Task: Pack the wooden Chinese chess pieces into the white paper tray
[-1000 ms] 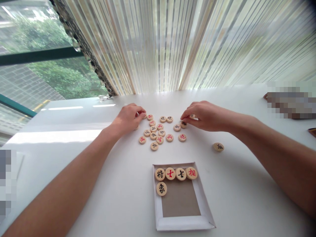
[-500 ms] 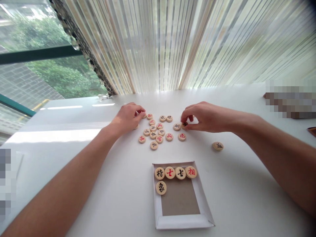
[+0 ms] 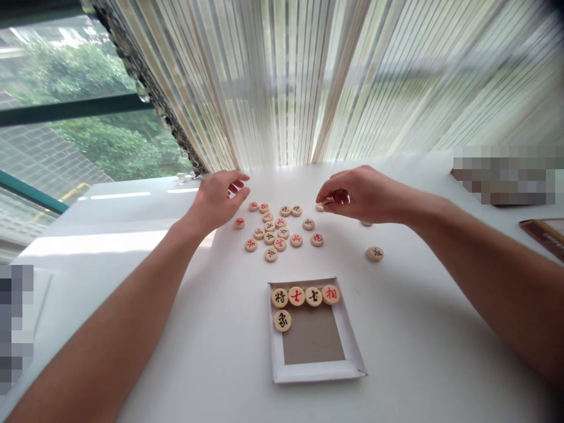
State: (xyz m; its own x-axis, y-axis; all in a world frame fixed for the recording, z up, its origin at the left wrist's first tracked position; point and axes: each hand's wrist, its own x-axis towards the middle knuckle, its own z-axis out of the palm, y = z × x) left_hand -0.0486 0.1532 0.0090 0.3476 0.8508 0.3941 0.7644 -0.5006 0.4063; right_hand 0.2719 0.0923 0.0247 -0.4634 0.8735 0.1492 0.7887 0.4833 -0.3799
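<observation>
Round wooden pieces with red or black characters lie scattered on the white table (image 3: pixel 211 329). Above the left side of this group, my left hand (image 3: pixel 224 197) hangs with thumb and fingers apart, holding nothing, near a red-marked piece (image 3: pixel 253 206). My right hand (image 3: pixel 348 194) pinches a wooden piece (image 3: pixel 327 201) at the group's far right; another piece (image 3: pixel 319 207) lies just under it. Nearer to me is a shallow white box (image 3: pixel 319 373) with a row of several pieces along its far side and one black-marked piece (image 3: pixel 282 321) below the row's left end.
One black-marked piece (image 3: pixel 375 253) lies apart on the right. A striped string curtain (image 3: pixel 273 88) hangs behind the table, with a window at the left. A brown flat item (image 3: pixel 546 235) and a blurred-out object (image 3: pixel 502 176) are at the right edge.
My left hand has lifted off the pieces and opened, uncovering red-marked ones. My right hand has moved slightly farther back with a piece in its fingers. The view has shifted a little.
</observation>
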